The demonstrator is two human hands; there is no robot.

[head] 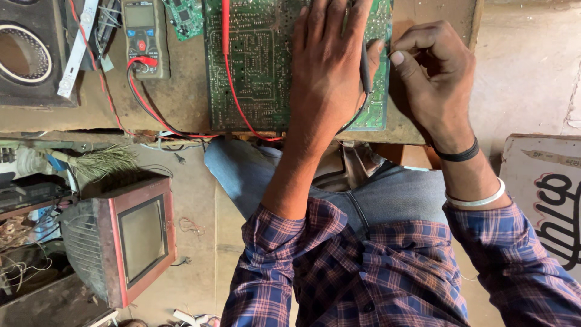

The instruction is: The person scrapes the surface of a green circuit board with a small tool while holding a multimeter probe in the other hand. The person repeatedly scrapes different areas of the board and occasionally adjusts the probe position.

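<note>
Inspector: Circuit board (260,60), green, flat, rectangular, solder side up with fine pale traces, lies on the worn brown workbench (181,103) at twelve o'clock in the view, its near edge flush with the bench edge.

Clerk: Hands?

Inspector: Left hand (330,66) lies palm down across the board's right half, fingers spread loosely and pointing to twelve o'clock. A black probe (365,72) runs beside its thumb; whether the hand grips it, I cannot tell. Right hand (433,79) sits at three o'clock from the board, just off its right edge, fingers curled narrow with thumb and forefinger pinched together. What they pinch is hidden.

Clerk: Obstructions?

Inspector: The left hand covers much of the board. A red probe (226,24) and its red lead (242,109) cross the board's left part, the lead curving off the near edge.

Clerk: Surroundings?

Inspector: Multimeter (144,36), grey-green with a dark dial, at nine o'clock from the board, red and black leads plugged in. A smaller green board (184,18) sits between them. Speaker cabinet (27,54), black, round opening, at the far left. Below the bench at eight o'clock, a small old television (130,239) with a reddish frame and dusty ribbed casing stands on the floor. A painted signboard (544,200) lies at four o'clock.
</note>
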